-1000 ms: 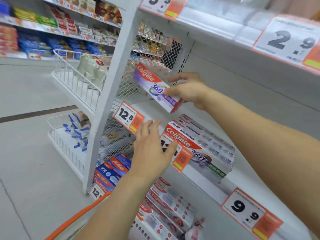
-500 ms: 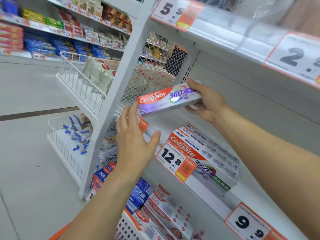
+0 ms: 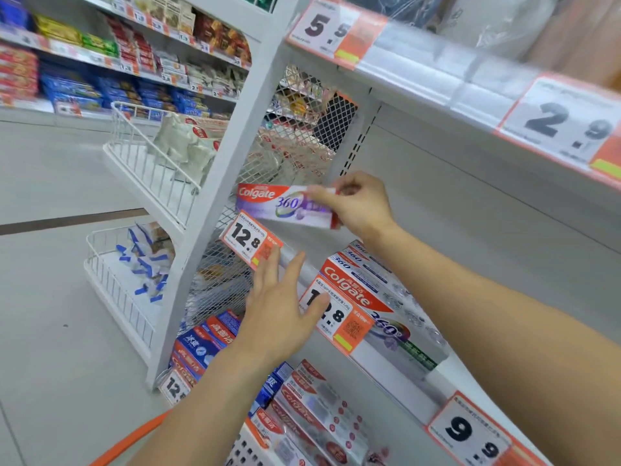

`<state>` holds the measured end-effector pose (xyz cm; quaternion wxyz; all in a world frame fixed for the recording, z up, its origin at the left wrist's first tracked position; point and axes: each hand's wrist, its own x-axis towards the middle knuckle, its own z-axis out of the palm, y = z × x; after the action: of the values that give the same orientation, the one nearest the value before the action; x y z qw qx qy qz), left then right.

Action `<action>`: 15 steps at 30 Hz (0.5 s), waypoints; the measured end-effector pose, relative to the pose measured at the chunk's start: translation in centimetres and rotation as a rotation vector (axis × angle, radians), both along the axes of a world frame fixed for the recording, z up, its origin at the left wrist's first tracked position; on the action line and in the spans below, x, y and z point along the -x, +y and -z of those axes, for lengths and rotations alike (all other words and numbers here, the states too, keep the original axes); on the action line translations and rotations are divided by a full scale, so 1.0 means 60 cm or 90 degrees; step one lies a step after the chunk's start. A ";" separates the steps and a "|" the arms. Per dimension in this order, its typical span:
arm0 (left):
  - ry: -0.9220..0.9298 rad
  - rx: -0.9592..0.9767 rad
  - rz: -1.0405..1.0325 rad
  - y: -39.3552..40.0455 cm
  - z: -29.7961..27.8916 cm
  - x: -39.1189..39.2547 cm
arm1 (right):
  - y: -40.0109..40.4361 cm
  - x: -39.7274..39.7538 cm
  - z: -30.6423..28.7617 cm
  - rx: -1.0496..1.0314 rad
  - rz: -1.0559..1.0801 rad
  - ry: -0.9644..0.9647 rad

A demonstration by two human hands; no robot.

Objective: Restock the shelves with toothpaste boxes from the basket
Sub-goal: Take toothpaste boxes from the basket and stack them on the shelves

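Fingers (image 3: 322, 193) of your right hand (image 3: 361, 206) pinch the toothpaste box's (image 3: 285, 205) right end; long axis runs level, along the shelf (image 3: 336, 243) edge, just above its empty left end. Left hand (image 3: 279, 314) hovers lower, fingers apart, holding nothing, nearer the stocked boxes (image 3: 379, 307).

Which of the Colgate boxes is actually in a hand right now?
The purple-and-white Colgate 360 box, pinched at its right end by the right hand. The other Colgate boxes lie on the shelf, untouched.
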<state>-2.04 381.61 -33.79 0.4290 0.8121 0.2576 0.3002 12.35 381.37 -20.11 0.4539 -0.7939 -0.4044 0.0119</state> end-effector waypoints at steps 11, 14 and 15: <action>0.014 -0.034 -0.033 -0.002 0.006 -0.009 | -0.012 0.008 -0.024 0.507 -0.195 -0.178; 0.005 -0.042 -0.031 0.001 0.004 -0.006 | -0.025 0.008 -0.031 0.530 -0.206 -0.186; -0.002 -0.053 -0.030 0.002 0.002 -0.005 | -0.032 0.006 -0.029 0.528 -0.207 -0.189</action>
<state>-1.72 381.72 -33.92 0.3883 0.8223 0.2636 0.3218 11.98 379.48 -18.35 0.0278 -0.8278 -0.5452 0.1296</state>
